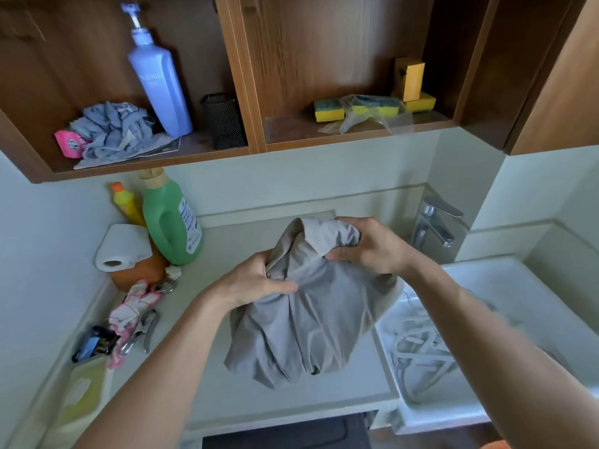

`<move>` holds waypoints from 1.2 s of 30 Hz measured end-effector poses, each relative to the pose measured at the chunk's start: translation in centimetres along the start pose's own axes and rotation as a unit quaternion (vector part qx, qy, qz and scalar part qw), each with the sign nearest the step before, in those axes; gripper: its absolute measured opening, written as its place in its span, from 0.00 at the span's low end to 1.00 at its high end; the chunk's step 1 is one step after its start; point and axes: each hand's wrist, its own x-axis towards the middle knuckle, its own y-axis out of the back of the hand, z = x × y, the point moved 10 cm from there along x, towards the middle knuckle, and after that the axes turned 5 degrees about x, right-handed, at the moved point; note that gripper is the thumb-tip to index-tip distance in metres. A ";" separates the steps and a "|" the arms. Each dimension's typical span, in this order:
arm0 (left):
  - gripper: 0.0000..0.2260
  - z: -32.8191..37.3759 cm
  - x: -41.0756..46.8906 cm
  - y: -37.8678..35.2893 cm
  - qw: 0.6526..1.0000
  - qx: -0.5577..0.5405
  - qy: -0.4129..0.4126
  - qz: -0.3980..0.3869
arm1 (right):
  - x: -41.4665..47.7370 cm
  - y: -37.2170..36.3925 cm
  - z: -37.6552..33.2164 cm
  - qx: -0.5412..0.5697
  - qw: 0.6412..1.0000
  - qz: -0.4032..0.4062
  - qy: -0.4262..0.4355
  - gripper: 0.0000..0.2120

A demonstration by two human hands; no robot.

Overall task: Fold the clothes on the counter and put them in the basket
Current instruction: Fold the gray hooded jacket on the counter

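Both hands hold the grey garment [301, 315] over the bench [220, 251]: left hand [256, 280] and right hand [366, 247] grip its bunched top. It looks unfolded, so folding and basketing remain.

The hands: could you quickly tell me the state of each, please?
Left hand: closed, gripping the grey garment.
Right hand: closed, gripping the same garment higher up.
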 end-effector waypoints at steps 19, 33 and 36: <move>0.10 1.5 -8.8 -25.1 0.894 -0.333 0.160 -0.252 | -38.5 11.2 0.0 -0.029 0.866 0.454 -0.204 0.10; 0.20 14.4 -7.0 -50.1 0.917 -0.256 0.027 -0.304 | -67.7 18.2 10.1 0.037 0.704 0.636 -0.313 0.10; 0.21 15.7 -4.3 -55.1 0.930 -0.236 0.016 -0.281 | -72.0 20.3 14.6 0.031 0.686 0.632 -0.358 0.15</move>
